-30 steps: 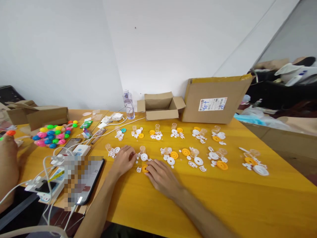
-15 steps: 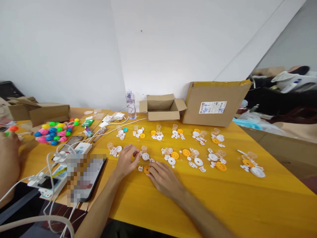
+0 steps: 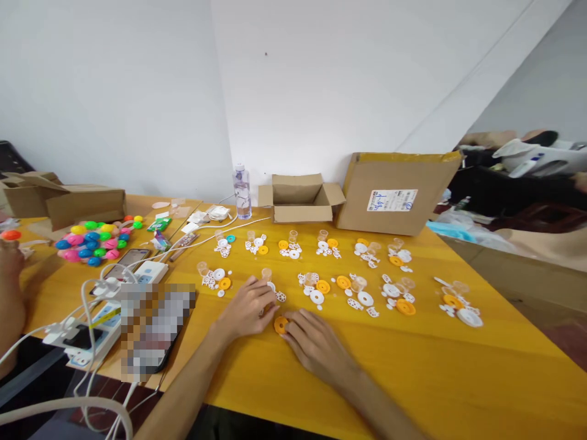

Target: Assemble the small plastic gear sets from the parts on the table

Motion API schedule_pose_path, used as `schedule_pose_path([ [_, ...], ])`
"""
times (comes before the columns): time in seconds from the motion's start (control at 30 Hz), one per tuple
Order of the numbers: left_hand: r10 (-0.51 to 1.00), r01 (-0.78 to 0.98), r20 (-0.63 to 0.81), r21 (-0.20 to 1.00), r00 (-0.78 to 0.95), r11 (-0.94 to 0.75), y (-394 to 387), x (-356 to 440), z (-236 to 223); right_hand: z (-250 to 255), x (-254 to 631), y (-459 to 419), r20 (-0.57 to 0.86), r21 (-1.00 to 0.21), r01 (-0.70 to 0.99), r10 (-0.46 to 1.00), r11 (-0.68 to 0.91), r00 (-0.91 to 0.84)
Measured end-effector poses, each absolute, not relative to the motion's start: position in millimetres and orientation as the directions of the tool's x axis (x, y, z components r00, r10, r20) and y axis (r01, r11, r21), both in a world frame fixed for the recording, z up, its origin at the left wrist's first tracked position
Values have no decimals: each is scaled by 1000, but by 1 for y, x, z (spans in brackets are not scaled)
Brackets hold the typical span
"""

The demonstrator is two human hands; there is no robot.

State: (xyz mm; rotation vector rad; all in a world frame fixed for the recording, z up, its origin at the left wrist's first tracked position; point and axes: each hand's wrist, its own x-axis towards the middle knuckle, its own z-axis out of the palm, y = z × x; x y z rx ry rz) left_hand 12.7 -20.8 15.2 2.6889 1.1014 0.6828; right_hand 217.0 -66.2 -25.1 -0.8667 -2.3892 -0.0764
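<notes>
My right hand (image 3: 316, 345) pinches the rim of an orange plastic wheel (image 3: 280, 325) low over the table. Beside it, my left hand (image 3: 250, 305) is closed with its fingertips down at the tabletop; whatever they grip is mostly hidden beneath them. Just behind the left fingers, a white wheel (image 3: 271, 286) is partly covered. A clear plastic cup (image 3: 266, 275) stands behind that, and a small white cut-out piece (image 3: 280, 297) lies to the right of the left fingertips.
Groups of cups, wheels and white pieces (image 3: 316, 297) fill two rows across the table (image 3: 321, 391). Behind them are an open carton (image 3: 302, 212), a large box (image 3: 398, 192) and a bottle (image 3: 242, 192). Left are a power strip (image 3: 105, 324), colourful balls (image 3: 92, 241) and another person's hand (image 3: 10, 269).
My left hand has moved right and toward me, over where a small white piece lay. The orange wheel has shifted slightly right and nearer with my right hand.
</notes>
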Motion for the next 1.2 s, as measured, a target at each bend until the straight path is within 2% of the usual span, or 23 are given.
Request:
schedule_pose_path([
  [0.23, 694, 615, 278, 325, 664, -718, -21, 14, 13, -21, 219, -65, 556, -146, 579, 551, 802, -623],
  [0.43, 729, 643, 361, 345, 582, -684, -21, 10, 22, -19, 218, -66, 549, -163, 572, 556, 804, -624],
  [0.67, 725, 672, 394, 290, 565, -681, -16, 6, 20, -17, 217, -66, 568, -161, 594, 566, 788, -598],
  [0.97, 723, 735, 553, 265, 414, -624, -11, -1, 19, -14, 211, -58, 604, -373, 575, 661, 728, -446],
  [1.2, 708, 738, 578, 250, 405, -626, -10, -1, 16, -12, 198, -47, 586, -418, 553, 679, 720, -442],
])
